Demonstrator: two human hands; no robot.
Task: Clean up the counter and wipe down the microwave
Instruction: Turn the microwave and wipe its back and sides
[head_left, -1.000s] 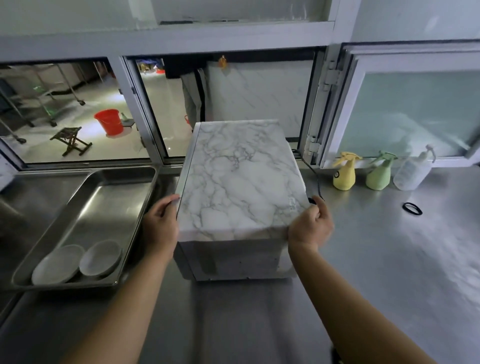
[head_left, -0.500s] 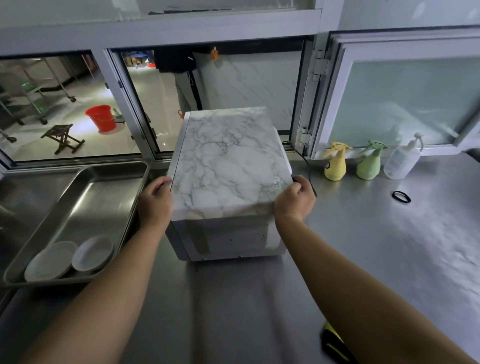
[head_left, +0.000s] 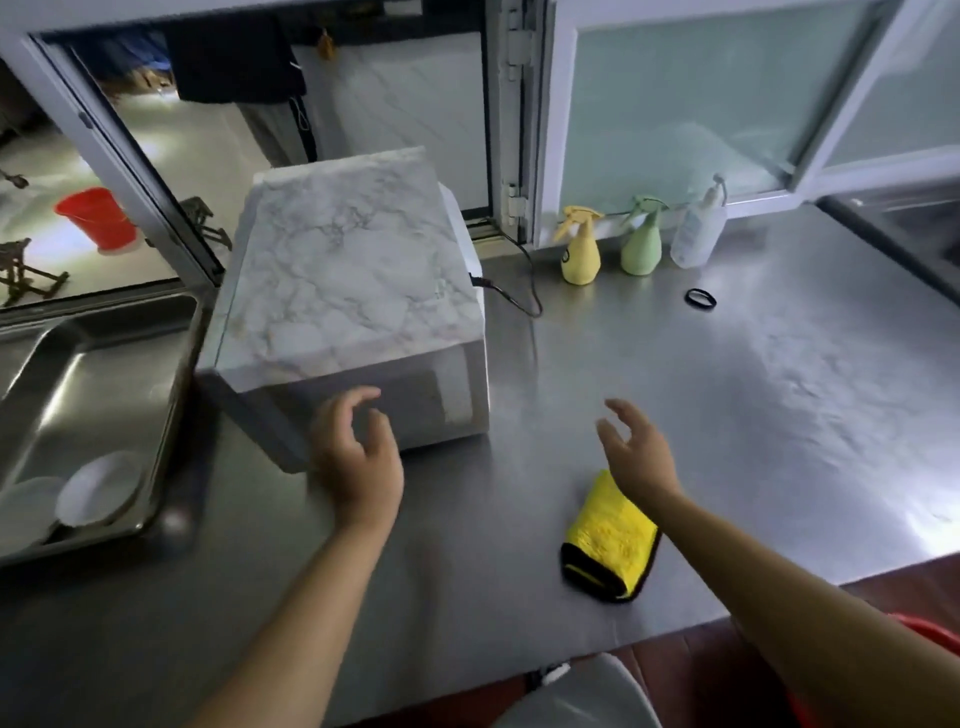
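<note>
Brushed stainless-steel counter (head_left: 727, 415) is carrying the white marble-wrapped box-shaped microwave (head_left: 348, 291), which is sitting ahead-left. My left hand (head_left: 358, 462) and right hand (head_left: 639, 457) are hovering loosely spread, holding nothing. The folded yellow black-edged microfibre cloth (head_left: 610, 540) is lying just below my right wrist, nearer that hand, long axis running toward me.

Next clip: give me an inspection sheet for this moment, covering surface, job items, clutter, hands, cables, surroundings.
Surface: steel counter, bare at right.
Job's things: marble-patterned microwave angled on the counter; folded yellow cloth in front, untouched.
Clutter: yellow spray bottle, green spray bottle, clear pump bottle, black ring; tray with two white dishes.
Hands: left hand, right hand, both open, empty.
Cables: black cord from the microwave.
Surroundings: open window, red bucket outside.
</note>
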